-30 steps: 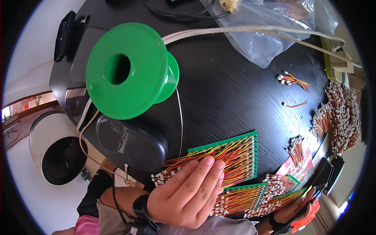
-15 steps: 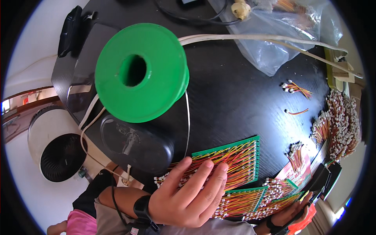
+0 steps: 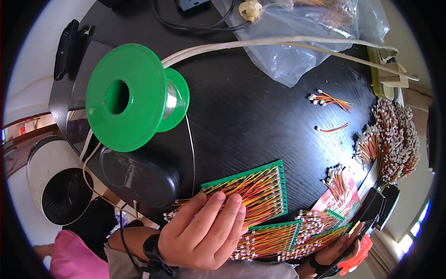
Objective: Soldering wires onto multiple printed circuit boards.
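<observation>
Where wires cross, left hand flat.

The spool stood at the table's left, a plastic bag behind it to the right. Nearer the person lay a circuit board under the left hand, another board just before it, and loose wire leads heaped at the right edge.

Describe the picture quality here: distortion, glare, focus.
Head view: strong fisheye bending, the white cable curving toward a black rim; bright daylight, with glare on the plastic bag and sheen on the black table; the green spool, the green circuit board and left hand sharp.
</observation>
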Tool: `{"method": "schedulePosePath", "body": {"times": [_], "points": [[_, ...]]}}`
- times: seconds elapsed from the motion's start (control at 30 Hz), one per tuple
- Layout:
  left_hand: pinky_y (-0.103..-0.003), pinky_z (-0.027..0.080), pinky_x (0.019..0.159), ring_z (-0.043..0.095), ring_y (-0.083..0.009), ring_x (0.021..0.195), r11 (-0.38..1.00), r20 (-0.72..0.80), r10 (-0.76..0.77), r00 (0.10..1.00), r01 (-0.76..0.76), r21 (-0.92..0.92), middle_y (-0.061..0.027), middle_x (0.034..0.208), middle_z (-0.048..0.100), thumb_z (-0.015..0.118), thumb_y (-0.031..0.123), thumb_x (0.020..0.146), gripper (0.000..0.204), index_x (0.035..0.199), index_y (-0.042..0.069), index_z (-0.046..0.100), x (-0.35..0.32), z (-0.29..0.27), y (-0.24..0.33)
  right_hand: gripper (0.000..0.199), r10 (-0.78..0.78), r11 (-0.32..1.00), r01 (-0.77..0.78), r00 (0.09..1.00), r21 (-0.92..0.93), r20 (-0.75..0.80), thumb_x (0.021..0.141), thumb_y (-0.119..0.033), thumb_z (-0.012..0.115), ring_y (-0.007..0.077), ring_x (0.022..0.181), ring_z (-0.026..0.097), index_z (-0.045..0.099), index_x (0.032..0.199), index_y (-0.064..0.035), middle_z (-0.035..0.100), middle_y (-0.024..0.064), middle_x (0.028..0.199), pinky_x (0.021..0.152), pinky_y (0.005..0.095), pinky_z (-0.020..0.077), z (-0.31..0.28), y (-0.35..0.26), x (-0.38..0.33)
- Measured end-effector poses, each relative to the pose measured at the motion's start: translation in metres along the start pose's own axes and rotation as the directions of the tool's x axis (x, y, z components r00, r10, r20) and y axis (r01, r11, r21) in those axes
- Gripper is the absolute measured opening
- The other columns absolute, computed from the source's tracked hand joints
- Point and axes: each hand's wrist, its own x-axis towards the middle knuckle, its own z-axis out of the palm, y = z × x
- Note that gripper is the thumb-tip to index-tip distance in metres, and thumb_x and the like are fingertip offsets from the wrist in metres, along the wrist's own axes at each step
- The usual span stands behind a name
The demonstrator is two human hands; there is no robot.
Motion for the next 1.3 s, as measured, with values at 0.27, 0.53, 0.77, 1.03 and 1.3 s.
{"method": "schedulePosePath", "body": {"times": [0.27,0.53,0.77,1.03,1.3], "points": [[-0.042,0.061,0.076,0.063,-0.0297,0.103,1.0,-0.009,-0.016,1.0,0.016,0.01,-0.0141,0.114,0.07,0.071,0.036,0.094,0.037,0.113,0.004,0.072,0.001,0.001,0.0,0.031,-0.047,0.998,0.048,0.998,-0.038,0.029,0.106,-0.004,0.042,0.0393,0.133,0.053,0.03,0.134,-0.0075,0.049,0.0306,0.149,0.114,0.0473,0.038,-0.007,0.016,-0.002],[-0.041,0.061,0.075,0.063,-0.028,0.1,1.0,-0.005,0.02,1.0,-0.02,-0.005,-0.0133,0.113,0.071,0.073,0.035,0.093,0.036,0.108,0.002,0.074,0.003,0.001,0.0,0.03,0.011,0.998,-0.01,1.0,0.057,-0.013,0.103,-0.004,0.047,0.0507,0.139,0.045,0.03,0.127,-0.0014,0.05,0.0353,0.145,0.119,0.0576,0.0284,-0.001,0.005,0.0],[-0.034,0.062,0.08,0.067,-0.0242,0.103,1.0,-0.039,0.012,0.999,-0.013,-0.009,-0.0116,0.113,0.073,0.064,0.02,0.094,0.026,0.104,-0.002,0.077,0.004,0.003,-0.001,0.03,-0.023,0.999,0.022,0.999,0.032,0.035,0.106,-0.005,0.042,0.04,0.138,0.048,0.029,0.133,-0.0068,0.046,0.0312,0.151,0.117,0.0485,0.0328,-0.002,0.008,0.0],[-0.035,0.061,0.082,0.065,-0.0254,0.106,0.999,0.011,0.051,0.999,-0.051,0.004,-0.0118,0.114,0.073,0.067,0.023,0.094,0.027,0.105,0.001,0.076,0.004,-0.004,0.0,0.032,-0.034,0.997,0.034,0.999,0.063,0.009,0.105,-0.003,0.044,0.039,0.136,0.051,0.031,0.134,-0.005,0.051,0.0306,0.147,0.116,0.0472,0.0333,-0.002,0.01,-0.001],[-0.032,0.06,0.084,0.067,-0.0235,0.106,0.998,-0.023,0.062,0.998,-0.062,0.011,-0.0118,0.112,0.074,0.06,0.017,0.094,0.026,0.101,-0.002,0.077,0.002,-0.001,0.001,0.031,-0.008,0.999,0.008,1.0,0.046,0.001,0.106,-0.006,0.045,0.0385,0.136,0.051,0.031,0.134,-0.0062,0.05,0.031,0.148,0.116,0.0463,0.0327,0.0,0.006,0.001]]}}
